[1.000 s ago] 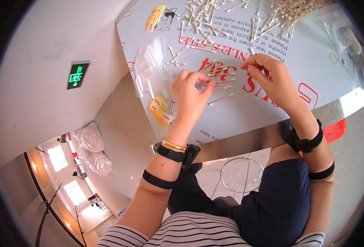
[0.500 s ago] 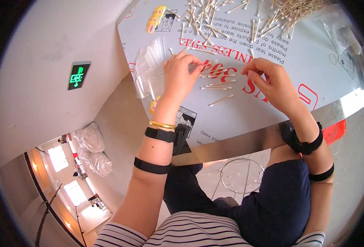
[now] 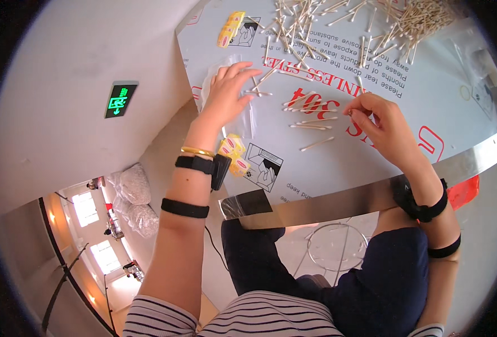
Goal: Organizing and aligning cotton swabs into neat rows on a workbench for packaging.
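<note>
My left hand (image 3: 226, 94) lies over a stack of clear plastic bags (image 3: 249, 121) at the table's left side, its fingers spread and nothing visible gripped in them. A few cotton swabs (image 3: 262, 92) lie right beside its fingertips. My right hand (image 3: 380, 122) hovers over the table with thumb and forefinger pinched together; what is between them, if anything, is too small to make out. Between the hands, a small row of cotton swabs (image 3: 315, 126) rests on the printed sheet. Yellow printed cards (image 3: 234, 156) sit beside my left wrist.
Loose cotton swabs (image 3: 299, 33) are scattered at the far side, with a dense heap (image 3: 425, 25) at the far right. Clear plastic film (image 3: 473, 56) lies near it. More yellow cards (image 3: 231, 29) lie far left. The metal table edge (image 3: 338, 199) runs before my knees.
My left hand has moved left from the swabs onto the plastic bags, and its fingers have opened out. My right hand stays pinched in nearly the same spot. The view has shifted slightly.
</note>
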The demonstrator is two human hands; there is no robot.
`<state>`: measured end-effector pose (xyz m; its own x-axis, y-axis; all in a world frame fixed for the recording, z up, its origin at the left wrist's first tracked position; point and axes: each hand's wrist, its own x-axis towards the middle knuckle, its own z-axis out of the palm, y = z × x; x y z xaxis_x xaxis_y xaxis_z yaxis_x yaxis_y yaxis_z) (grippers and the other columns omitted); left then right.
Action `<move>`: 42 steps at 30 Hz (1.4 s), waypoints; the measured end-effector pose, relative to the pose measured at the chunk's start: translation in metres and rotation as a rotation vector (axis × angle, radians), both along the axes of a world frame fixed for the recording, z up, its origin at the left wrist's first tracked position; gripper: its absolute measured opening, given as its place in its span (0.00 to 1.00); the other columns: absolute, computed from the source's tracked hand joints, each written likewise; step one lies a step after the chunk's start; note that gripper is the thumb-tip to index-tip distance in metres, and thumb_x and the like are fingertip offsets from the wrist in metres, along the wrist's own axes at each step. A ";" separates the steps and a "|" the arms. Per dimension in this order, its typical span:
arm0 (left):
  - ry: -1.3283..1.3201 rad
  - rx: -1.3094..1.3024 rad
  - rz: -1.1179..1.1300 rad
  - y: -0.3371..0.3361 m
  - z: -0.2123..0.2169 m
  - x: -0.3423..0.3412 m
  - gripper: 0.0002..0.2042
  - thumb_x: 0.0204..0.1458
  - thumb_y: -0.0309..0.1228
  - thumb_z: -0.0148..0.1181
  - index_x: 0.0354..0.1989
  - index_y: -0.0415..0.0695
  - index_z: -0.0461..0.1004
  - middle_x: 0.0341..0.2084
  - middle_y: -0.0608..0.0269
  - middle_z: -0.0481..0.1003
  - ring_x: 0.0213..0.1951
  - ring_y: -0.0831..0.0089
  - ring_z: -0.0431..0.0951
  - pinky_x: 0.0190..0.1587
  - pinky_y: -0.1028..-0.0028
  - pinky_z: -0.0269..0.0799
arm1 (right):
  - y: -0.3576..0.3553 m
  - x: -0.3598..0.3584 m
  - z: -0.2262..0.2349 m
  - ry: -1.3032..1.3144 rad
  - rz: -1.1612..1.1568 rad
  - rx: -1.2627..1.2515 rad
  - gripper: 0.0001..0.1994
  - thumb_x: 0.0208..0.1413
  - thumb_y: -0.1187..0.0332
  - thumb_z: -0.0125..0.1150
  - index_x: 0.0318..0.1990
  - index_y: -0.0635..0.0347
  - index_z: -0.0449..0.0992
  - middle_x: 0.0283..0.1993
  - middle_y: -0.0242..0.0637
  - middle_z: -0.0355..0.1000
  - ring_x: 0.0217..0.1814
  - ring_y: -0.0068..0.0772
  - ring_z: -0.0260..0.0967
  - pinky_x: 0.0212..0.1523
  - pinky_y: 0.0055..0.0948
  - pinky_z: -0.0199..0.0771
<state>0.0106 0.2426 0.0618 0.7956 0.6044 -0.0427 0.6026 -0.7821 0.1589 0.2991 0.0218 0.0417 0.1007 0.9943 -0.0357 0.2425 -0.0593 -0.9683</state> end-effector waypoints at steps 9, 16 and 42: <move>0.161 -0.065 -0.111 0.028 0.012 0.016 0.10 0.48 0.31 0.73 0.36 0.50 0.78 0.43 0.72 0.78 0.49 0.68 0.76 0.58 0.65 0.62 | 0.001 0.000 -0.002 -0.002 0.003 0.007 0.07 0.63 0.75 0.57 0.42 0.68 0.79 0.34 0.43 0.77 0.30 0.32 0.69 0.34 0.31 0.72; 0.083 -0.147 -0.046 0.000 0.003 0.038 0.07 0.53 0.32 0.71 0.33 0.44 0.80 0.26 0.66 0.80 0.31 0.72 0.80 0.46 0.70 0.69 | -0.001 0.002 -0.005 0.020 0.001 0.020 0.07 0.64 0.74 0.57 0.41 0.68 0.79 0.32 0.42 0.75 0.28 0.32 0.68 0.33 0.31 0.70; -0.293 0.109 0.061 0.009 -0.020 0.051 0.08 0.54 0.24 0.65 0.42 0.44 0.78 0.35 0.60 0.78 0.37 0.64 0.80 0.41 0.65 0.77 | -0.001 -0.001 -0.008 0.060 -0.020 0.048 0.07 0.63 0.74 0.57 0.41 0.69 0.79 0.28 0.42 0.72 0.26 0.30 0.65 0.32 0.31 0.68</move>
<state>0.0618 0.2517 0.0419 0.7266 0.6396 0.2510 0.5897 -0.7680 0.2499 0.2976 0.0210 0.0342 0.1195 0.9928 0.0057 0.1836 -0.0165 -0.9829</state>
